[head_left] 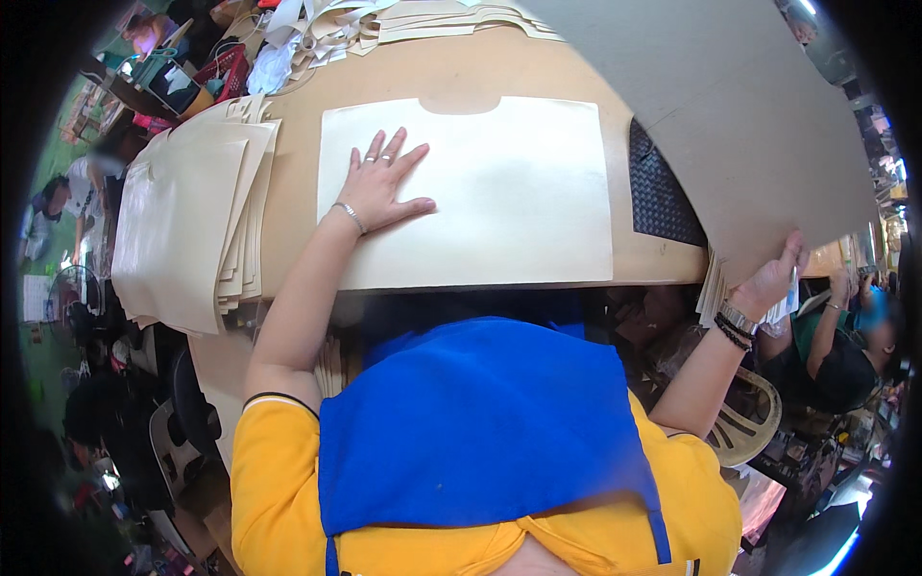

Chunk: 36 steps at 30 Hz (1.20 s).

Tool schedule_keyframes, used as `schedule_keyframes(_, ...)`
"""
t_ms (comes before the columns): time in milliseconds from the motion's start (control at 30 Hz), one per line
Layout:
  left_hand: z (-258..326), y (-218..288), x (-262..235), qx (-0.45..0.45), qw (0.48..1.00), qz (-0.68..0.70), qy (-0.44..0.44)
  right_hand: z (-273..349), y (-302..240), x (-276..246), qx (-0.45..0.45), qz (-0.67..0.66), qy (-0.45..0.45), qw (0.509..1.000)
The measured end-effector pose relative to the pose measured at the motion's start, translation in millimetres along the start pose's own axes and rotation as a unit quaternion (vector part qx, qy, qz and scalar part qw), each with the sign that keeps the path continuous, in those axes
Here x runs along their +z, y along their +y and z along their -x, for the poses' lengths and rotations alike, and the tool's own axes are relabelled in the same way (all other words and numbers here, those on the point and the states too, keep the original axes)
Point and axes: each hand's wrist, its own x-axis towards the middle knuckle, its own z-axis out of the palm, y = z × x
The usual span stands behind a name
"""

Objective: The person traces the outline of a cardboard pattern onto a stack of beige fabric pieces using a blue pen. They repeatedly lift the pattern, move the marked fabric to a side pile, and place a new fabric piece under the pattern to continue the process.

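A cream sheet of card (509, 202) with a shallow notch cut in its far edge lies flat on the tan table (461, 72). My left hand (389, 182) rests on the left part of that sheet, fingers spread and palm down. Off to the right, my right hand (773, 278) grips the near edge of a large greyish sheet of card (740, 115), which is raised and tilted over the table's right side. Part of that raised sheet runs out of view at the top.
Left of the flat sheet, a stack of cream card sheets (187, 211) overhangs the table edge. Paper offcuts (327, 29) and more sheets (451, 21) lie along the far side. A dark textured mat (658, 197) shows under the raised sheet. Other people (850, 336) sit nearby.
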Motion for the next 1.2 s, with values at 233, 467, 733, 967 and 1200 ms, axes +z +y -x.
schedule_keyframes(233, -1.8, -18.1, 1.4, -0.05, 0.912, 0.405, 0.046, 23.8, 32.2, 17.4, 0.185, -0.034, -0.219, 0.957)
schedule_keyframes(467, 74.6, -55.2, -24.2, -0.242, 0.662, 0.709, 0.024, 93.8, 75.4, 49.9, 0.169, 0.252, -0.34, 0.89)
schedule_keyframes(733, 68.6, -63.6, -4.2, -0.308, 0.838, 0.441, 0.093, 108.7, 94.6, 68.5, 0.067, 0.435, -0.339, 0.831)
schedule_keyframes(967, 57.7, -67.0, 3.8, -0.309, 0.865, 0.371, 0.137, 105.6, 93.7, 77.2, 0.085, 0.445, -0.342, 0.824)
schedule_keyframes(1200, 57.6, -65.1, 2.5, -0.307, 0.848, 0.407, 0.147, 100.0, 96.4, 80.6, 0.075, 0.459, -0.348, 0.814)
